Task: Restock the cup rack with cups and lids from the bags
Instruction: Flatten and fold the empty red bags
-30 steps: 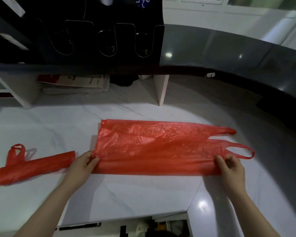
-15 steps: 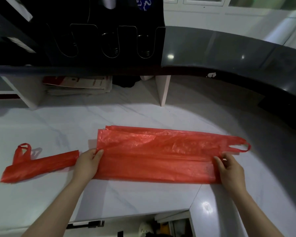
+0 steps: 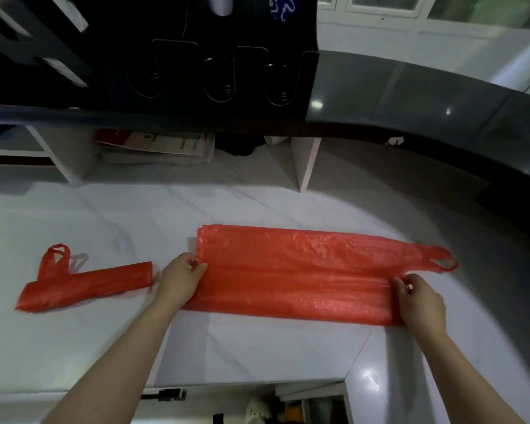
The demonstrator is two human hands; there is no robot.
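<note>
Left hand (image 3: 181,280) and right hand (image 3: 419,301) each pinch one end of the red plastic bag (image 3: 294,276) on the tabletop (image 3: 104,215).

From where I stand, nothing reads clearly. The stack of papers (image 3: 166,146) under the dark counter (image 3: 441,96) carries lines of dark print beside a red patch, too small to make out. A blue item (image 3: 280,9) at the top of the black rack (image 3: 178,71) shows white strokes, cut off and illegible. A small white sticker (image 3: 396,140) on the counter's edge is a blur.
</note>
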